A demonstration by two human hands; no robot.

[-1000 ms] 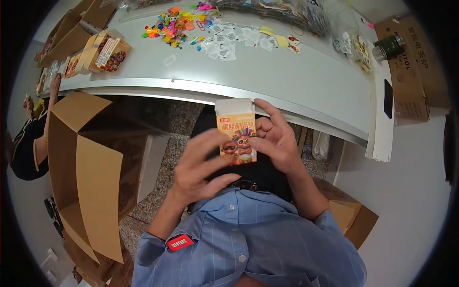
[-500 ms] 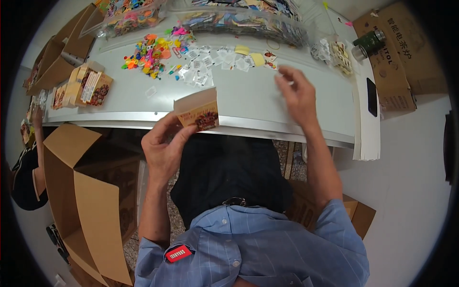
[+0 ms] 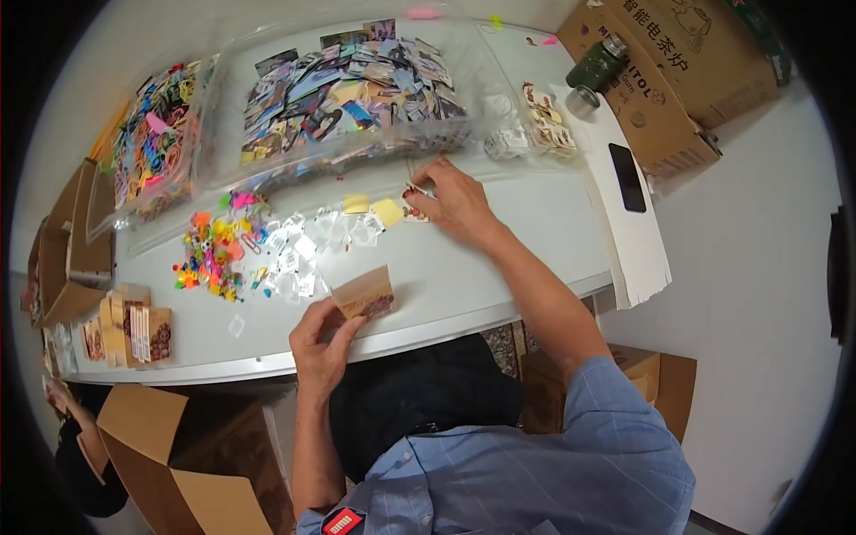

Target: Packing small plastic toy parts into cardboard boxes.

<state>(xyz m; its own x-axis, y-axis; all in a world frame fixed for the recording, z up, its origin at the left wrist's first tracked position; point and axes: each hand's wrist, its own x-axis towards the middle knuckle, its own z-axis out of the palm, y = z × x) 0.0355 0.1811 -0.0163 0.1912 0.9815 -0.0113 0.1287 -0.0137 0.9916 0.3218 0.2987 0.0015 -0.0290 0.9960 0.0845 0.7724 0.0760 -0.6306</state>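
My left hand (image 3: 321,343) grips a small brown paper packet (image 3: 366,295) by its lower corner, just above the white table's front edge (image 3: 267,361). Further back, my right hand (image 3: 448,200) reaches over the table and pinches a small colourful sticker-like item (image 3: 415,214) beside two yellow squares (image 3: 374,209). Around it lie several small clear sachets (image 3: 308,245). A pile of bright coloured small pieces (image 3: 212,251) lies left of them.
Two clear bins hold coloured pieces (image 3: 156,143) and picture cards (image 3: 348,89) at the back. More brown packets (image 3: 129,325) stand at the table's left. A black phone (image 3: 628,176), a green flask (image 3: 597,62) and cardboard boxes (image 3: 669,80) sit right. An open carton (image 3: 160,455) stands below left.
The packet has gone from both hands at my lap to my left hand alone over the table. My right hand has let go and reached forward to the small items.
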